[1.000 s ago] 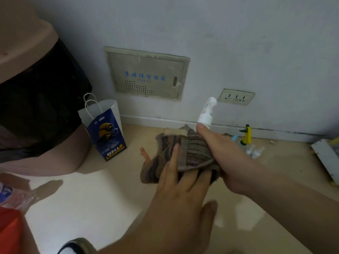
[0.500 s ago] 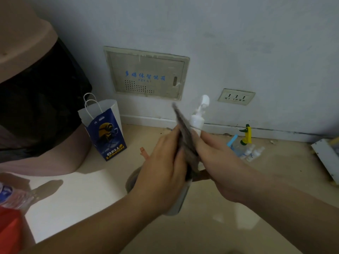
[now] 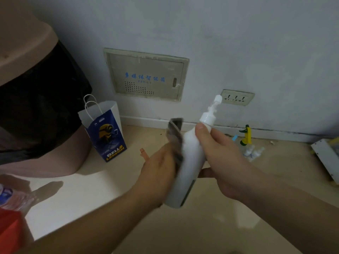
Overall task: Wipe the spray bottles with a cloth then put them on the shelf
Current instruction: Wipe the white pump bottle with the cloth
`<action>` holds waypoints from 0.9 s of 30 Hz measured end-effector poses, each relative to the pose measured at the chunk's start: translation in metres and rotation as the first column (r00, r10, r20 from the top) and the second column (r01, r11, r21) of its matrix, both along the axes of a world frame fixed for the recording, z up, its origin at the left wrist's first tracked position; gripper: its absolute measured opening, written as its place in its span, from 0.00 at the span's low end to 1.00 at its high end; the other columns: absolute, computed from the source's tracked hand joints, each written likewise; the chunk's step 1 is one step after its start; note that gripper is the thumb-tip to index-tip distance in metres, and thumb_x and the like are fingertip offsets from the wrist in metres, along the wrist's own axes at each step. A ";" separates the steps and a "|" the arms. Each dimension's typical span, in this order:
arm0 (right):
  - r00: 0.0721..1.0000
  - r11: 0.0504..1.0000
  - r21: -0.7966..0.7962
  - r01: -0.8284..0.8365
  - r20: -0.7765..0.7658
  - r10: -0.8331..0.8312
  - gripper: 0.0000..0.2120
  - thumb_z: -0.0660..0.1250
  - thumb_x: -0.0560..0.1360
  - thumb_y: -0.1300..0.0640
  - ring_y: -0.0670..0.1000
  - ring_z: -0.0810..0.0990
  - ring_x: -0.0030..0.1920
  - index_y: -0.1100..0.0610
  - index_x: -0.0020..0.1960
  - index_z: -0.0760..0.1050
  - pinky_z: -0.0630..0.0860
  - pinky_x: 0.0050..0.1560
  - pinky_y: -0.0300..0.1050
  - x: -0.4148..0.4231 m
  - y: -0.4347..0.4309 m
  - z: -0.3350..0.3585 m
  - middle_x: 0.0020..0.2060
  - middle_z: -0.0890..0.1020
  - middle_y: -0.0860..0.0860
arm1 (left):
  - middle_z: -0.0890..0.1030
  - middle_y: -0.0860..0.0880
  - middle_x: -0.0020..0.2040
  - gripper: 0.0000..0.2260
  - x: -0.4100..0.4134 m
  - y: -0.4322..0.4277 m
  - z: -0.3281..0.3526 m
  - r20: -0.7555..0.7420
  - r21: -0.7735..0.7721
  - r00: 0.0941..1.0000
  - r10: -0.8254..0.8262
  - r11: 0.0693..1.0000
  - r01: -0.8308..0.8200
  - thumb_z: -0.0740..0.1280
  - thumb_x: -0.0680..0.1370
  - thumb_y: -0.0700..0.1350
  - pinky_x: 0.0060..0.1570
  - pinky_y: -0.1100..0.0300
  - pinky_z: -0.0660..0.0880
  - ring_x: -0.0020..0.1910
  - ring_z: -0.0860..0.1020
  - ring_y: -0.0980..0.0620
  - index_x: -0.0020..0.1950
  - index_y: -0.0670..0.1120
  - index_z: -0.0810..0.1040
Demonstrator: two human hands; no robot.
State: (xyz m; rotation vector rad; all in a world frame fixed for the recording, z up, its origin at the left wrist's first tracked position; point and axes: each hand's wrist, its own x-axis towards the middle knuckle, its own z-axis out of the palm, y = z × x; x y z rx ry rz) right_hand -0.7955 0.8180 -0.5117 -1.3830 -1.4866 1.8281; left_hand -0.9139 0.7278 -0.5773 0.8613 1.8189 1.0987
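Observation:
A tall white spray bottle (image 3: pixel 190 158) with a white nozzle is held tilted in mid-air, nozzle up and to the right. My right hand (image 3: pixel 223 162) grips its upper body, thumb near the neck. My left hand (image 3: pixel 157 173) presses a brown striped cloth (image 3: pixel 176 136) against the bottle's left side; the cloth stands on edge between palm and bottle. Several small spray bottles (image 3: pixel 252 151) lie on the floor by the wall, beside a yellow and green sprayer (image 3: pixel 246 135).
A white and blue paper bag (image 3: pixel 104 132) stands on the floor left of the hands. A pink bin with a black liner (image 3: pixel 36 107) fills the left. A white shelf edge (image 3: pixel 324 156) shows at far right. A plastic bottle (image 3: pixel 11 197) lies lower left.
The cloth went from draped over the bottle to turned on edge along its left side. The bottle's body is now exposed and has tilted further right, with both hands shifted slightly lower.

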 end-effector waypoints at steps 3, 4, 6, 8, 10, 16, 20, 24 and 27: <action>1.000 1.000 0.007 -0.013 0.008 0.013 0.19 0.61 0.82 0.37 0.50 0.88 0.49 0.48 0.62 0.80 0.87 0.42 0.54 0.000 0.000 -0.001 0.51 0.88 0.48 | 0.73 0.40 0.71 0.24 0.002 0.004 -0.008 -0.044 -0.113 0.995 0.095 0.989 -0.099 0.50 0.82 0.64 0.68 0.35 0.70 0.69 0.72 0.37 0.69 0.51 0.71; 1.000 1.000 -0.010 -0.004 0.008 0.004 0.19 0.60 0.82 0.37 0.51 0.89 0.47 0.48 0.61 0.81 0.87 0.42 0.54 0.000 0.000 -0.001 0.49 0.89 0.48 | 0.72 0.42 0.71 0.25 0.013 0.001 -0.001 -0.144 -0.050 0.986 0.086 0.994 -0.094 0.49 0.81 0.64 0.67 0.37 0.71 0.69 0.71 0.39 0.69 0.52 0.70; 0.999 0.998 -0.052 0.029 0.017 -0.029 0.18 0.60 0.83 0.37 0.51 0.89 0.46 0.48 0.59 0.82 0.86 0.44 0.53 0.001 0.002 -0.001 0.47 0.89 0.48 | 0.72 0.53 0.68 0.25 0.030 -0.012 0.014 -0.383 0.133 0.924 0.009 0.990 0.046 0.49 0.79 0.64 0.61 0.50 0.74 0.65 0.72 0.49 0.73 0.58 0.65; 0.998 0.996 -0.063 0.058 0.036 -0.055 0.18 0.61 0.82 0.37 0.52 0.88 0.49 0.47 0.59 0.82 0.84 0.45 0.52 0.001 0.003 0.001 0.47 0.89 0.48 | 0.67 0.57 0.69 0.32 0.035 -0.023 0.023 -0.552 0.126 0.827 -0.104 0.970 0.206 0.50 0.77 0.65 0.59 0.55 0.74 0.64 0.71 0.56 0.80 0.60 0.51; 0.997 0.997 -0.056 0.056 0.048 -0.054 0.17 0.62 0.82 0.38 0.52 0.88 0.50 0.47 0.60 0.81 0.84 0.40 0.52 0.000 0.001 0.001 0.49 0.88 0.48 | 0.72 0.58 0.66 0.29 0.023 -0.017 0.024 -0.465 0.093 0.875 -0.136 0.975 0.201 0.53 0.79 0.65 0.58 0.50 0.77 0.60 0.75 0.56 0.79 0.63 0.54; 1.000 1.000 -0.020 -0.021 0.021 0.021 0.19 0.62 0.82 0.37 0.53 0.88 0.51 0.48 0.62 0.80 0.86 0.42 0.55 -0.002 -0.006 -0.004 0.53 0.87 0.50 | 0.78 0.40 0.62 0.17 0.001 -0.004 0.027 0.000 -0.099 0.998 0.068 0.993 -0.068 0.53 0.86 0.53 0.69 0.47 0.69 0.62 0.76 0.41 0.62 0.44 0.75; 0.997 0.991 -0.115 0.070 0.020 -0.068 0.18 0.61 0.83 0.37 0.55 0.87 0.50 0.48 0.60 0.81 0.83 0.44 0.54 0.002 0.008 -0.002 0.50 0.89 0.50 | 0.69 0.57 0.68 0.29 0.039 -0.027 0.020 -0.506 0.124 0.858 -0.087 0.977 0.172 0.51 0.77 0.66 0.63 0.56 0.73 0.65 0.70 0.56 0.77 0.60 0.60; 0.993 0.984 -0.130 0.118 0.022 -0.116 0.19 0.62 0.83 0.38 0.56 0.86 0.54 0.49 0.65 0.78 0.85 0.40 0.56 0.003 0.014 -0.004 0.56 0.86 0.51 | 0.75 0.62 0.66 0.27 0.022 -0.027 -0.010 -0.315 0.203 0.945 -0.085 0.967 0.154 0.58 0.77 0.67 0.64 0.54 0.75 0.65 0.74 0.59 0.76 0.65 0.63; 0.989 0.984 -0.098 0.147 0.012 -0.147 0.18 0.62 0.82 0.38 0.56 0.85 0.57 0.49 0.64 0.78 0.86 0.44 0.60 0.005 0.020 -0.003 0.59 0.85 0.51 | 0.82 0.50 0.60 0.29 0.012 -0.016 -0.005 0.194 -0.106 0.978 0.073 0.993 -0.053 0.56 0.69 0.77 0.62 0.42 0.77 0.58 0.80 0.47 0.63 0.64 0.75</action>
